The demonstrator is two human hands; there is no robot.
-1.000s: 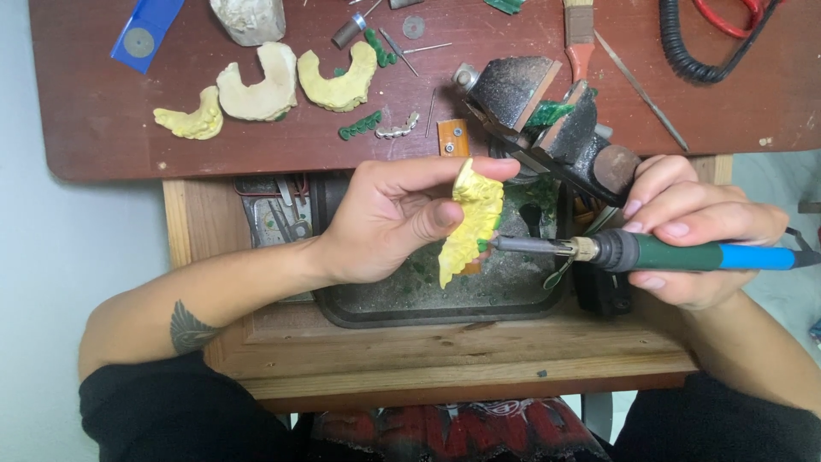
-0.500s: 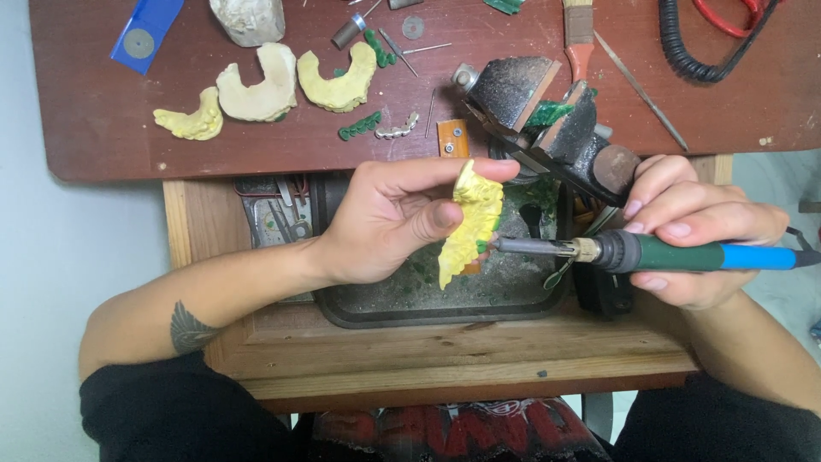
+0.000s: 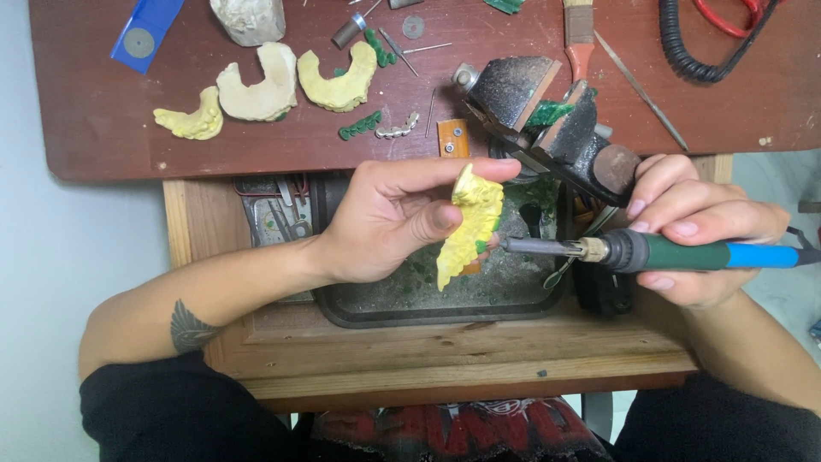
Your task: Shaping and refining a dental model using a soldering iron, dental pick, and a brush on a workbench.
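Now the left hand (image 3: pixel 389 218) pinches a yellow cast (image 3: pixel 469 224) between thumb and fingers, above the dark tray (image 3: pixel 428 299). The right hand (image 3: pixel 697 227) is closed round a green-and-blue tool (image 3: pixel 676 254), its metal tip touching the cast's edge. Best, I judge, to keep the cast steady and the tip light. A blue flat packet (image 3: pixel 145 32) with a grey disc lies at the counter's (image 3: pixel 103 111) far left corner.

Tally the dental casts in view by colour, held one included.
Yellow casts: 3, namely one in the left hand at, and two on the table at and
Cream casts: 1
Total: 4
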